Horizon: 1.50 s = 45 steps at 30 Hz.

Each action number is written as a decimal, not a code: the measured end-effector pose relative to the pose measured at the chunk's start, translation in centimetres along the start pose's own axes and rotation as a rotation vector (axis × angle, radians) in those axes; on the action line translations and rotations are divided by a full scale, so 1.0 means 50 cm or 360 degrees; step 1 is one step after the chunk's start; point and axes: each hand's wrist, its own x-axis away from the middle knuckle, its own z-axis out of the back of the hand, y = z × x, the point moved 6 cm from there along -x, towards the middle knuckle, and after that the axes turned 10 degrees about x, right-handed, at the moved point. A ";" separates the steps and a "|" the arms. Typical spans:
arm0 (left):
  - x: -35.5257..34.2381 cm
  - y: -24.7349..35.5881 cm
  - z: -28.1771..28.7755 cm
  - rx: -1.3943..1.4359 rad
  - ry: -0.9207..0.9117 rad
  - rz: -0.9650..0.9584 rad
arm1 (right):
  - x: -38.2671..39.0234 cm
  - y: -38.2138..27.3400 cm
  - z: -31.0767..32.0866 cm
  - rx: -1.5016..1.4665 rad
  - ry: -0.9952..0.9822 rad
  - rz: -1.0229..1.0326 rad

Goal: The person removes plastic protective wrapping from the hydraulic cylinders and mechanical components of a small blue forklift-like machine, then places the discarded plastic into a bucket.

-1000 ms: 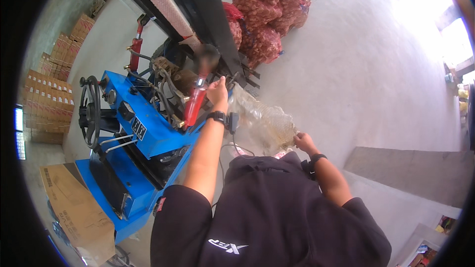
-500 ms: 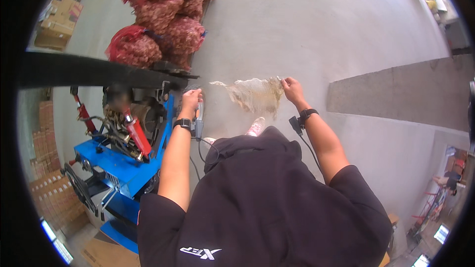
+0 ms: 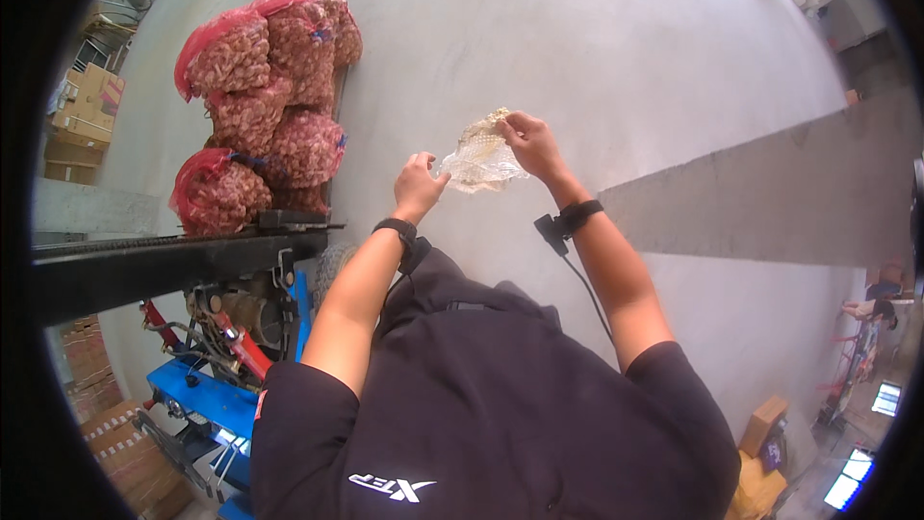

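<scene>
A crumpled piece of clear plastic with a dimpled surface, which looks like bubble wrap [image 3: 476, 159], hangs in front of me above the floor. My right hand [image 3: 531, 143] pinches its upper right corner, where the sheet looks yellowish. At its left edge is my left hand [image 3: 420, 185], fingers curled and thumb apart from them. The thumb tip meets the edge of the plastic, but I see no grip around it. A black strap with a small device sits on each wrist, and a cable runs from the right one.
Red mesh sacks [image 3: 308, 149] of what look like garlic bulbs are stacked to the far left. A blue machine [image 3: 197, 390] with red cylinders and a black beam [image 3: 183, 265] stands at my left. A concrete beam or pillar [image 3: 751, 188] reaches in from the right. Cardboard boxes [image 3: 91, 106] lie at the left rim.
My left hand has moved right and forward to the plastic's edge. My right hand has come inward and slightly up, and the plastic is more bunched. The sacks and machine have shifted left in view.
</scene>
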 end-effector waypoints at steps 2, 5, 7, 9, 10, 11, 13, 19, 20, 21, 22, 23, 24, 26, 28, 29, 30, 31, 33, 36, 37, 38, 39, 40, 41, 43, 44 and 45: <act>-0.063 0.023 0.008 0.0001 0.0155 0.0052 | -0.065 -0.016 0.009 -0.0087 0.0026 0.0122; -0.184 0.031 0.025 0.0162 0.0226 0.0064 | -0.173 -0.035 0.029 -0.0140 0.0057 0.0102; -0.273 0.037 0.032 0.0194 0.0225 0.0062 | -0.263 -0.032 0.038 -0.0181 0.0119 0.0099; -0.379 0.071 0.045 0.0221 0.0193 0.0028 | -0.362 -0.031 0.052 -0.0145 0.0185 0.0201; -0.437 0.089 0.043 0.0226 0.0104 0.0051 | -0.410 -0.023 0.062 -0.0142 0.0215 0.0185; -0.490 0.107 0.043 0.0233 0.0010 0.0077 | -0.451 -0.034 0.081 -0.0198 0.0324 0.0145; -0.594 0.141 0.044 0.0308 -0.0136 0.0075 | -0.522 -0.028 0.107 -0.0207 0.0531 0.0086; -0.917 0.315 -0.005 0.0684 -0.0377 -0.0112 | -0.697 0.099 0.103 0.0127 0.0353 0.0129; -0.974 0.350 -0.022 0.0828 -0.0480 -0.0175 | -0.728 0.103 0.110 0.0201 0.0337 0.0153; -1.026 0.399 -0.032 0.0551 -0.0487 -0.0365 | -0.763 0.117 0.129 0.0201 0.0390 0.0147; -1.081 0.441 -0.043 0.0537 -0.0502 -0.0406 | -0.805 0.134 0.146 0.0189 0.0411 0.0108; -1.121 0.489 -0.057 0.0424 -0.0529 -0.0477 | -0.850 0.163 0.164 0.0179 0.0417 0.0056; -1.158 0.538 -0.069 0.0310 -0.0552 -0.0535 | -0.902 0.196 0.186 0.0173 0.0435 0.0041; -1.249 0.615 -0.095 0.0147 -0.0575 -0.0507 | -1.028 0.281 0.218 -0.0777 0.0243 -0.0320; -1.329 0.687 -0.113 -0.0127 -0.0437 -0.0823 | -1.142 0.324 0.278 -0.0891 0.0192 -0.0362; -1.367 0.712 -0.115 -0.0052 -0.0431 -0.0910 | -1.193 0.328 0.303 -0.0782 0.0197 -0.0297; -1.406 0.727 -0.119 -0.0075 -0.0408 -0.0880 | -1.242 0.329 0.329 -0.0674 0.0202 -0.0229; -1.439 0.740 -0.130 -0.0114 -0.0469 -0.0849 | -1.287 0.339 0.348 -0.0695 0.0165 -0.0214; -1.527 0.782 -0.136 -0.0091 -0.0512 -0.0776 | -1.403 0.338 0.401 -0.0219 0.0185 0.0142; -1.699 0.843 -0.116 -0.0155 -0.0216 -0.0691 | -1.600 0.353 0.470 -0.0089 0.0327 0.0329; -1.741 0.859 -0.109 -0.0106 -0.0064 -0.0599 | -1.656 0.370 0.490 -0.0127 0.0292 0.0236; -1.785 0.869 -0.102 -0.0089 -0.0023 -0.0550 | -1.717 0.365 0.509 -0.0118 0.0233 0.0264; -1.834 0.881 -0.096 -0.0087 0.0091 -0.0586 | -1.781 0.377 0.524 -0.0049 0.0173 0.0220; -1.885 0.890 -0.092 -0.0087 0.0199 -0.0626 | -1.846 0.388 0.538 0.0022 0.0119 0.0172; -1.939 0.909 -0.094 -0.0100 0.0263 -0.0747 | -1.912 0.395 0.564 0.0006 0.0185 0.0254; -2.059 0.926 -0.113 -0.0054 0.0267 -0.0808 | -2.037 0.427 0.606 0.0022 0.0182 0.0218; -2.128 0.951 -0.119 -0.0016 0.0274 -0.0893 | -2.111 0.441 0.641 0.0032 0.0204 0.0190; -2.201 0.973 -0.133 0.0007 0.0266 -0.0922 | -2.181 0.462 0.674 0.0056 0.0233 0.0184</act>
